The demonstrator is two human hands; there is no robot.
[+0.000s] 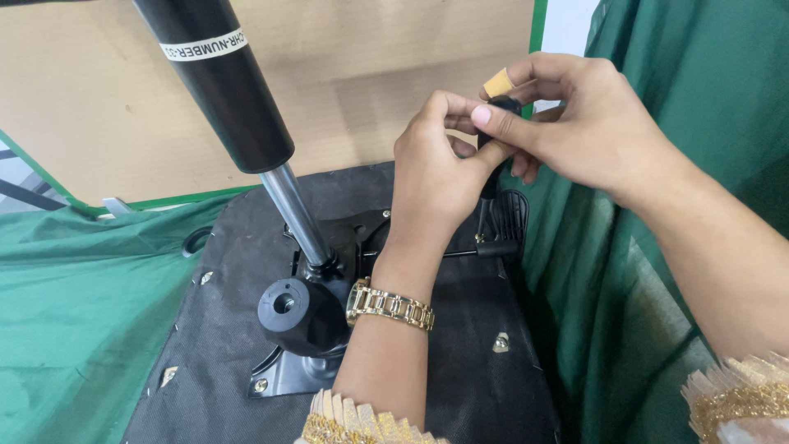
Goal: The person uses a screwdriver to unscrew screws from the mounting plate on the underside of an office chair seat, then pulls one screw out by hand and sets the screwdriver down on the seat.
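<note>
Fingers (493,123) of both hands pinch a slim black screwdriver handle (493,168), upright.

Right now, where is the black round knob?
In the head view, the knob sits lower centre on the metal plate, just left of the left hand's gold watch, below the gas cylinder.

Both hands are raised and meet fingertip to fingertip. The left hand (431,177) curls its fingers (450,111) closed. The right hand (579,123) pinches from the right, wrist bent.
</note>
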